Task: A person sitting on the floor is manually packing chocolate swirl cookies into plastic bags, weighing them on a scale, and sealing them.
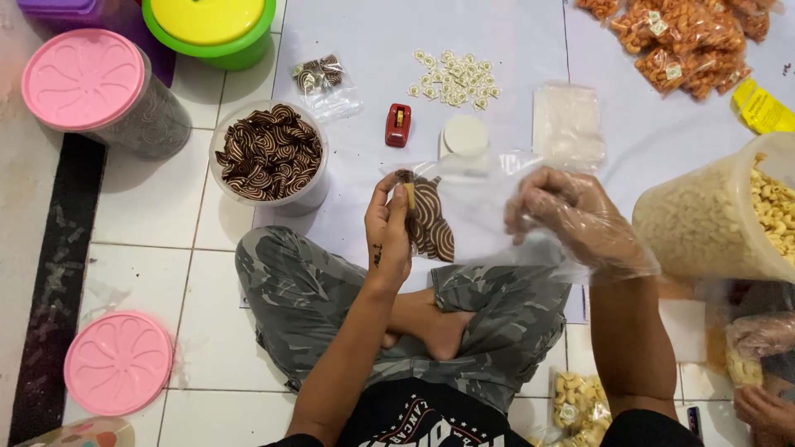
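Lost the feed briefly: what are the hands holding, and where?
Left hand pinches the clear snack bag at its top edge; the plastic-gloved right hand holds its other side.

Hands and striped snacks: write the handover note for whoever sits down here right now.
Left hand, bare: pinches the edge of a clear bag that holds a few brown-and-cream striped snacks.
Right hand, in a thin plastic glove: grips the bag's other side, holding it spread open.
Supply: open tub of striped snacks ahead to the left, its pink lid on the floor.
Done: one small filled bag lies on the white sheet.
Left: bag in hand is partly filled and unsealed; small labels and red tape dispenser lie ahead.
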